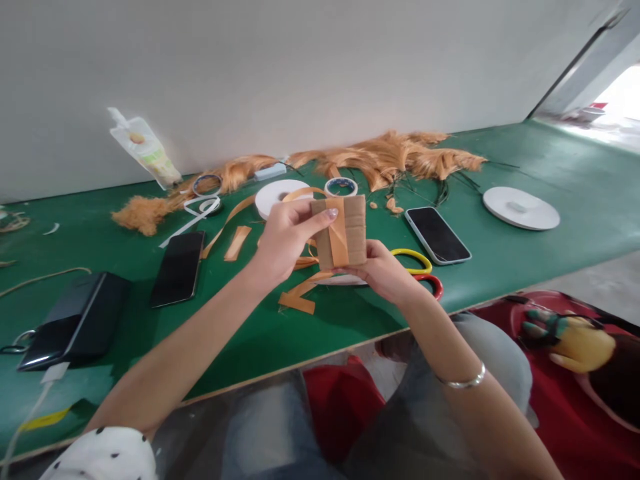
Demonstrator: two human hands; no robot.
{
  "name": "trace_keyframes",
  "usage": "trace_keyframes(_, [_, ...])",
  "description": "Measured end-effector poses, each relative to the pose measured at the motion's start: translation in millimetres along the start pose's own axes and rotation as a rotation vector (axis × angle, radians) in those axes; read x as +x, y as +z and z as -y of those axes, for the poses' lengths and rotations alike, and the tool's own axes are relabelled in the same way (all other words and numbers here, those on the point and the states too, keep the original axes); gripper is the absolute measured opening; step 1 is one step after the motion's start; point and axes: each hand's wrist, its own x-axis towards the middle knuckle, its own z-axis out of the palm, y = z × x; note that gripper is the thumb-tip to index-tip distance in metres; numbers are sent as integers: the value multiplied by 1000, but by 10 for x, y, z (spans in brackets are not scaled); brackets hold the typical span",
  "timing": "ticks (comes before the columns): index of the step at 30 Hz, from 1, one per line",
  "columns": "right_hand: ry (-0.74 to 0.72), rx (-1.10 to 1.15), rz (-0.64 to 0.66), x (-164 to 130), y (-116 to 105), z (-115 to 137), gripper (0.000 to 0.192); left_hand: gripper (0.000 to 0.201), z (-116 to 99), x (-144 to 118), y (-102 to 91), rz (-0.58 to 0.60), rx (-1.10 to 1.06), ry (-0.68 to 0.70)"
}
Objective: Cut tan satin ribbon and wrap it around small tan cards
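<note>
Between my hands is a small piece of brown cardboard [357, 230], held upright above the table, with an orange ribbon [339, 243] running down its face. My left hand [287, 237] grips the upper left edge, its thumb pressing the ribbon against the card. Gripping the lower right corner from below is my right hand [380, 270], its fingers partly hidden behind the card. The ribbon trails leftward to a white spool [283, 195]. Below the card lie cut ribbon pieces [300, 303]. Scissors with yellow and red handles [417, 261] lie beside my right hand.
Bundles of orange hair-like fibre [390, 157] line the wall. A roll of tape [341, 187] sits behind the card. Two phones, one dark [179, 269] and one white-edged [437, 235], lie either side. A white disc [521, 208] is at right, a black box [80, 320] at left.
</note>
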Motion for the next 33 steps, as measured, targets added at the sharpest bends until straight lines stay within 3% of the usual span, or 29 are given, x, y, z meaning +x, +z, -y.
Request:
trace_keyframes(6, [26,87,-109,49,-46,-6,10,25,-22,-18,13,173,16,-146])
trace_keyframes(14, [-66,87,-182,19,-89,86,25,25,3,-44,23,401,243,-265])
trace_keyframes(19, [-140,40,-207,10,-93,82,24,29,37,-35,27,371,465,-172])
trace_keyframes(25, [-222,-15,-223,28,-91,27,19,18,33,-37,60,338,718,-112])
trace_keyframes(33, [-268,-40,-176,54,-102,-23,22,18,41,-41,67,304,832,-3])
